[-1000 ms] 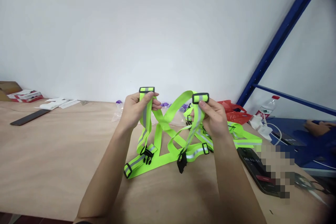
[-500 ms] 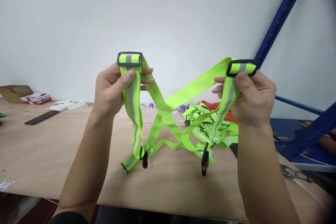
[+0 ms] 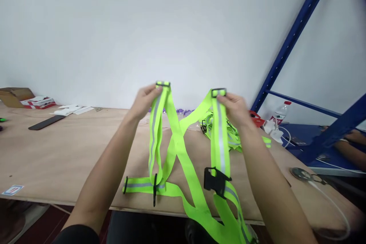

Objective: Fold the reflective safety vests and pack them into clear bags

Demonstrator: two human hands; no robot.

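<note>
Green harness [image 3: 179, 141] held up at centre!
Head view: left hand [image 3: 145, 101] at nine o'clock, right hand [image 3: 236, 108] at three, each pinching a strap [image 3: 220, 137] by its slider [image 3: 219, 92]; strap pile [image 3: 233, 139] at four, on the counter [image 3: 71, 152].

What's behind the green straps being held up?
Behind the held straps are the wall, table, purple things and a pile of more green straps. The held straps and right arm cover part of that pile, so I can't see it all.
</note>
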